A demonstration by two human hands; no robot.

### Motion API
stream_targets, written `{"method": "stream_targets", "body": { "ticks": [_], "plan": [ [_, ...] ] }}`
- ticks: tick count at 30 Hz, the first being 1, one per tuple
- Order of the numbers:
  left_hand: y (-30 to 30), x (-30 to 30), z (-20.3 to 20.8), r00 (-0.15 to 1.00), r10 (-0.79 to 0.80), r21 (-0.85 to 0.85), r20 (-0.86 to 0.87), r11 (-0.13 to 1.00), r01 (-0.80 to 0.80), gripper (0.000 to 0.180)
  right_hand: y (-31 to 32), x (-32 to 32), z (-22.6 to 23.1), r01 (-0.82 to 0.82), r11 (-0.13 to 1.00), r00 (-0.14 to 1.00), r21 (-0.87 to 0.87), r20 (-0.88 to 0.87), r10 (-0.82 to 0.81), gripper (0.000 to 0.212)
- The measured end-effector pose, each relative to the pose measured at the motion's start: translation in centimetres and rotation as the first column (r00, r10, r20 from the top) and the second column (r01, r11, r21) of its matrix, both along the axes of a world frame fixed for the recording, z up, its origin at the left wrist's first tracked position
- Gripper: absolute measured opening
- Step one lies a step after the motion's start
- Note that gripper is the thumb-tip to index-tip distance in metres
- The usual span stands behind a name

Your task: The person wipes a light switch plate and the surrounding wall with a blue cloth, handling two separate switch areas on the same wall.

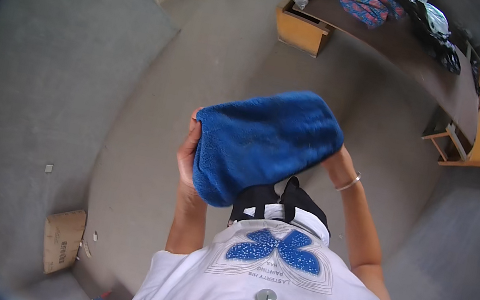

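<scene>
A folded blue towel with a fluffy surface is held out in front of my body, above the floor. My left hand grips its left edge, thumb showing at the side and the other fingers mostly hidden. At the towel's right end, my right hand holds on from behind and below, its fingers covered by the cloth. A light bangle circles my right wrist. The towel slants, its right end farther from me than the left.
A dark-topped desk with yellow-brown wooden ends stands at the far right, bearing a patterned cloth and plastic bags. A cardboard box lies by the left wall. Small scraps are on the grey floor.
</scene>
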State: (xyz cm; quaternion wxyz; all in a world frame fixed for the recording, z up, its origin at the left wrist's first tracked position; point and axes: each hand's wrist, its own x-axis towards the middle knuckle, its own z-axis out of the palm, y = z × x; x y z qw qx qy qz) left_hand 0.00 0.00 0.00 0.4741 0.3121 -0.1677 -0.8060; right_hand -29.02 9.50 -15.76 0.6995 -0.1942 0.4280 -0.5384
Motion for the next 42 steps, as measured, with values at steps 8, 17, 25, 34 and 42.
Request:
{"method": "stream_targets", "body": {
  "ticks": [8,17,25,34,42],
  "plan": [
    [-18.9,-6.9,0.4,0.99,0.062,-0.476,-0.13,0.872,-0.118,0.045,-26.6,-1.0,12.5,-0.172,0.971,0.808,-0.165,0.541,0.235,0.058],
    [-31.4,-9.2,-5.9,0.964,-0.238,0.192,-0.122,0.947,0.258,0.061,-39.1,-1.2,14.5,-0.352,0.784,0.608,-0.512,-0.762,-0.225,0.047],
    [-53.2,-15.9,-7.0,0.97,-0.241,0.259,0.041,0.94,0.223,0.033,-55.2,-8.9,12.0,-0.323,0.92,0.746,-0.221,-0.658,0.104,0.036],
    [-71.5,-28.6,0.1,0.625,0.113,-0.591,0.772,0.49,0.641,0.018,-74.3,-15.2,8.7,-0.099,0.993,0.879,-0.06,0.462,0.116,0.054],
    [-80.2,-32.8,-0.3,0.474,0.122,-0.488,0.872,0.144,0.861,0.016,-84.6,-21.0,5.9,0.137,0.986,0.673,0.093,0.722,-0.162,0.057]
  ]
}}
